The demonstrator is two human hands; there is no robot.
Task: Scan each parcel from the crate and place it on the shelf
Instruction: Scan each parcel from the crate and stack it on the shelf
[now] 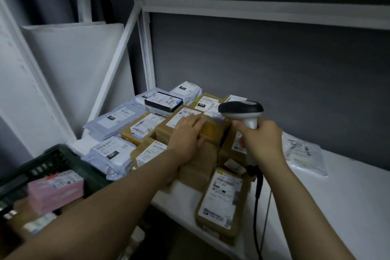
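Note:
My left hand (186, 137) rests palm down on a brown cardboard parcel (213, 129) that sits on top of other parcels on the white shelf (348, 192). My right hand (262, 140) grips a handheld barcode scanner (241, 110), its dark head pointing left over the labels. A black cable (258, 196) hangs down from the scanner. At the lower left stands the dark crate (54, 158), holding a pink parcel (56, 190) and others partly hidden by my left arm.
Several grey mailer bags (111, 119), brown boxes (221, 202) and a black box (163, 101) crowd the shelf's left part. A clear plastic bag parcel (304, 154) lies to the right. White shelf uprights (145, 34) and a crossbar (263, 10) frame the space; a dark wall lies behind.

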